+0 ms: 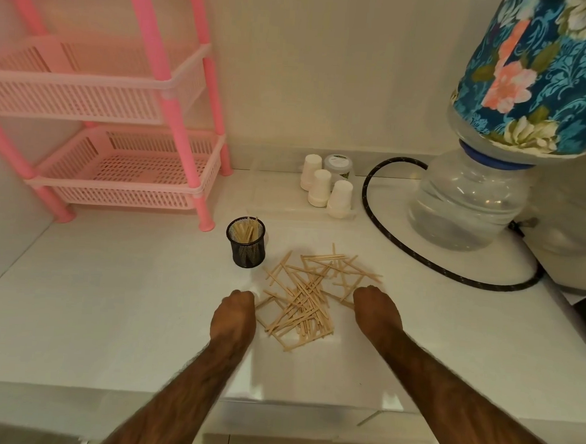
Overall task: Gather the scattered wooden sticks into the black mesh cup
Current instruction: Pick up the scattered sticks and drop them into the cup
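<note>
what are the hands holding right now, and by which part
It cannot be told: the left hand and right hand flank the scattered wooden sticks with fingers curled under, hidden behind the backs of the hands. No stick is visibly lifted.

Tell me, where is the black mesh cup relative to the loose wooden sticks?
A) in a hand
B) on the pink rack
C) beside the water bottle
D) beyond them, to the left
D: the black mesh cup stands on the counter, up-left of the loose sticks.
</note>
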`<state>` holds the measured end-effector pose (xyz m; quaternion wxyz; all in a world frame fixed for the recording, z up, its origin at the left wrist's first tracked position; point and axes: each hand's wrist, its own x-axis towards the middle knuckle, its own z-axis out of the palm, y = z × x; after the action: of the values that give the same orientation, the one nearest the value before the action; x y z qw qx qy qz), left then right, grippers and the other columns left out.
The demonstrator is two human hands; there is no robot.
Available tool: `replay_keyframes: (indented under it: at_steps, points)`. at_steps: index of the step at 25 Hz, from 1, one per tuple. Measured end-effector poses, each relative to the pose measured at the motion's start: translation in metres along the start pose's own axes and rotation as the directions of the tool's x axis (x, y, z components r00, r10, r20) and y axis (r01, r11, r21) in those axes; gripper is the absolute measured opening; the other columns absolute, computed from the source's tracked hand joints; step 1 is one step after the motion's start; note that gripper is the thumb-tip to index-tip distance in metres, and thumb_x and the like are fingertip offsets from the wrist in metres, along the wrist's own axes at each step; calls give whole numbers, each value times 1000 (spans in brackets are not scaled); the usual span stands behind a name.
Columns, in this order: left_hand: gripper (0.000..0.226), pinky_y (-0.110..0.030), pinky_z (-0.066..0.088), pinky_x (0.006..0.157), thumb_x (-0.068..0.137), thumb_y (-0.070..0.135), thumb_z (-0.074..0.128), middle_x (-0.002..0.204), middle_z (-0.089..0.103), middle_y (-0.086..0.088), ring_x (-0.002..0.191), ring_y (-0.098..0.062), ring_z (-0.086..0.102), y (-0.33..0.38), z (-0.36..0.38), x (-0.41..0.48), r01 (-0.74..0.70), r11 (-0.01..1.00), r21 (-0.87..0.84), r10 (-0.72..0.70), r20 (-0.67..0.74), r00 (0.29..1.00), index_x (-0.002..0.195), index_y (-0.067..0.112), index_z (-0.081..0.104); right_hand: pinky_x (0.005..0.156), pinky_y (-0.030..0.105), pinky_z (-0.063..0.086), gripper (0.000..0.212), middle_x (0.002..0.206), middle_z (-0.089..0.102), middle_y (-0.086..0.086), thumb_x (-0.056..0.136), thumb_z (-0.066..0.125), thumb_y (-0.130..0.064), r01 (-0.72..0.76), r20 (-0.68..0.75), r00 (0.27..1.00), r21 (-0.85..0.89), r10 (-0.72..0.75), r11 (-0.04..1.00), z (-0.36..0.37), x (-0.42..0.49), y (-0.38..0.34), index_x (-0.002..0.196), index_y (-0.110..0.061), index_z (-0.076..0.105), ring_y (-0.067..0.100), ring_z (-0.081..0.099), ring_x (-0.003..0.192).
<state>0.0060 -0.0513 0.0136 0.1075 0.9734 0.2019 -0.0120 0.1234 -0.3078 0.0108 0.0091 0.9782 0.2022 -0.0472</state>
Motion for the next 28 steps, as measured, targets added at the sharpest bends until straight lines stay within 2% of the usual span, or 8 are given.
replay_keyframes:
  at_steps: [7, 12, 18, 24, 28]
  points:
    - [24, -30, 46, 87, 101, 10, 40, 119, 57, -7, 109, -23, 58, 2, 2, -1, -23, 991, 128, 19, 33, 999, 117, 10, 58, 86, 28, 50, 24, 119, 56, 10, 97, 41, -8, 47, 17, 999, -52, -46, 998, 6, -6, -7, 113, -10, 58, 21, 59, 104]
    - [22, -32, 49, 85, 100, 8, 43, 117, 58, -9, 106, -24, 59, 2, 2, -1, -64, 981, 181, 52, 71, 996, 115, 9, 59, 89, 29, 47, 25, 123, 55, 11, 97, 41, -6, 70, -4, 997, -85, -71, 994, 6, -8, -9, 117, -10, 56, 22, 57, 108]
    - [26, -31, 48, 89, 100, 10, 43, 121, 60, -7, 110, -23, 60, -3, 1, 1, -116, 976, 186, 106, 63, 992, 121, 9, 58, 85, 28, 49, 24, 116, 59, 5, 95, 45, -6, 34, -24, 999, -69, -36, 997, 2, -6, -13, 112, -14, 60, 20, 59, 106]
    - [25, -36, 47, 88, 100, 15, 42, 119, 60, -10, 107, -27, 59, -6, 3, 2, -151, 977, 151, 146, 45, 988, 118, 8, 58, 81, 29, 49, 20, 115, 57, 4, 96, 44, -10, 34, -38, 999, -22, -34, 999, 3, -4, -8, 108, -15, 60, 20, 59, 102]
    - [25, -34, 44, 90, 100, 15, 39, 117, 60, -9, 107, -25, 58, -12, 4, 4, -147, 982, 118, 143, 48, 989, 116, 9, 58, 78, 28, 48, 21, 110, 60, 5, 96, 42, -10, 45, -34, 998, 2, -45, 999, 1, 0, 1, 106, -15, 60, 20, 62, 95]
